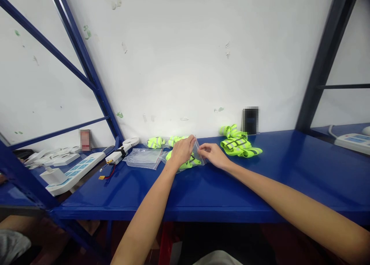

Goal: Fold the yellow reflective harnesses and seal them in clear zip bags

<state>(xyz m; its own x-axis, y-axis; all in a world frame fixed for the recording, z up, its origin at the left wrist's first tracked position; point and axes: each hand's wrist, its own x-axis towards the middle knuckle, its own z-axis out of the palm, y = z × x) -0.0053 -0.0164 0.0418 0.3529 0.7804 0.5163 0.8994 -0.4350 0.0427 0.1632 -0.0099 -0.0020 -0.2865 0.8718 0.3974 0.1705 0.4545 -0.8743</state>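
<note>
A clear zip-lock bag [202,159] with a folded neon yellow-green reflective strap [190,162] inside lies at the middle of the blue table. My left hand [182,149] is closed on the upper edge of this bag, its fingertips near the top corner. With thumb and fingers pinched, my right hand [212,154] grips the bag's right edge. Behind my left hand sit more bundled neon straps [156,142], which seem to be in clear bags. To the right of my right hand, a loose pile of neon reflective straps [238,143] rests on the table.
Flat clear bags [144,157] lie left of my hands, beside a white handheld fan [123,149] and a battery lead with a yellow connector [105,176]. A dark blurred-out object [250,120] leans on the wall. Blue frame posts [86,64] rise at left; power strips [78,172] lie beyond.
</note>
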